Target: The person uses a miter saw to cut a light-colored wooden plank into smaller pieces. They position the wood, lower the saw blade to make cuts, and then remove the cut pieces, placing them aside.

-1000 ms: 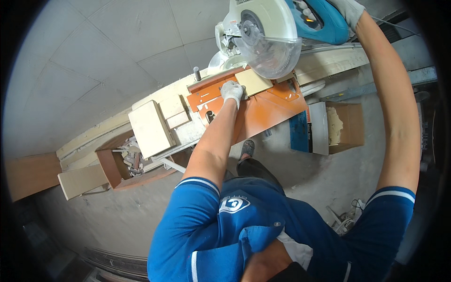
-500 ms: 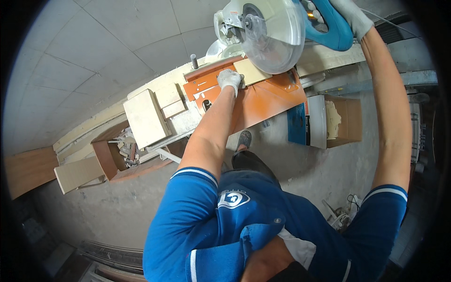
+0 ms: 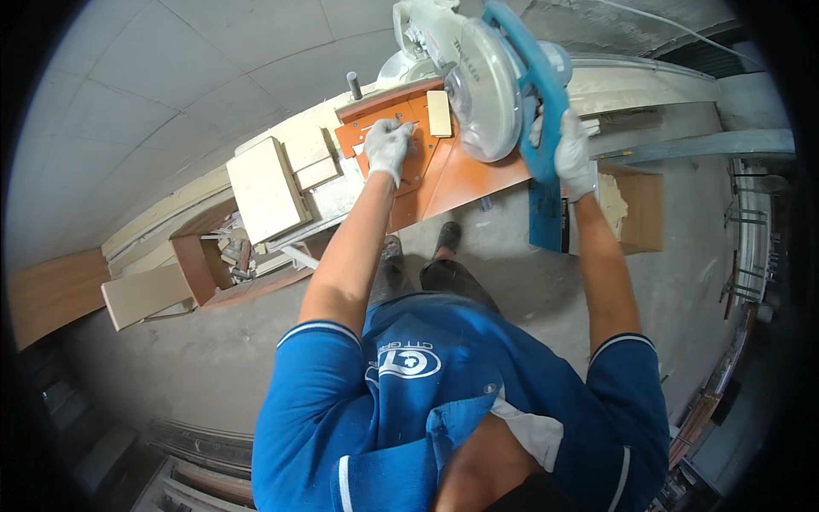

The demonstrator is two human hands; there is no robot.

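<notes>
My right hand point(image 3: 575, 155), in a white glove, is wrapped round the teal handle point(image 3: 543, 94) of a miter saw. The saw's pale head and clear blade guard point(image 3: 490, 107) hang low over its orange table point(image 3: 465, 171). A narrow cream board piece point(image 3: 438, 113) lies on that table, left of the guard and close to the fence. My left hand point(image 3: 387, 150), also gloved, is over the table's left part, apart from this piece. Its fingers are curled together; whatever they may hold is too small to make out.
Cream boards point(image 3: 266, 200) are stacked on the bench left of the saw. Below them stands a box of offcuts point(image 3: 200, 260). An open carton point(image 3: 640, 209) with cream pieces sits on the floor to the right. A metal post point(image 3: 353, 84) rises behind the fence.
My right hand has brought the saw head down and nearer. My left hand has come off the board and moved left. The cream piece beside the guard now shows narrower and turned.
</notes>
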